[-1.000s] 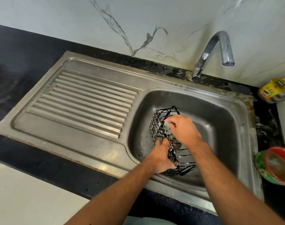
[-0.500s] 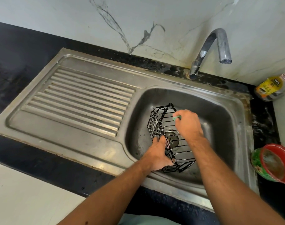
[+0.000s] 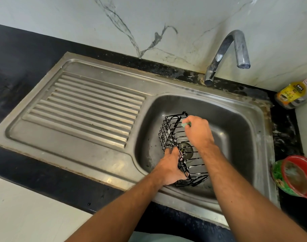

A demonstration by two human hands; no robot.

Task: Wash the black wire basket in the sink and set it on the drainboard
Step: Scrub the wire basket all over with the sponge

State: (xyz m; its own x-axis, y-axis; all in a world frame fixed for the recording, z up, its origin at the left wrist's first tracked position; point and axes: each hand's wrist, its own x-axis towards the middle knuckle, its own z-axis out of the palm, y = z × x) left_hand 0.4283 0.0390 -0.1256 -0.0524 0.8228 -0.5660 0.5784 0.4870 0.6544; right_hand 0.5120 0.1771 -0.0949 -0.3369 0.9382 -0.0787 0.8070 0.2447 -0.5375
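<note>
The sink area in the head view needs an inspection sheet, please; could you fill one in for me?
Surface: steel sink set in a dark counter; ribbed drainboard to its left bears nothing.
Job's things: black wire basket in the basin over the drain, with white flecks, maybe suds, on its wires.
Clutter: yellow-labelled bottle and green jar with red rim on the counter at right.
Grippers: left hand grips the basket's near side; right hand pinches a small green scrubber at the far rim.
Cables: nothing seen.
Surroundings: tap, no water seen running; veined marble wall behind.
</note>
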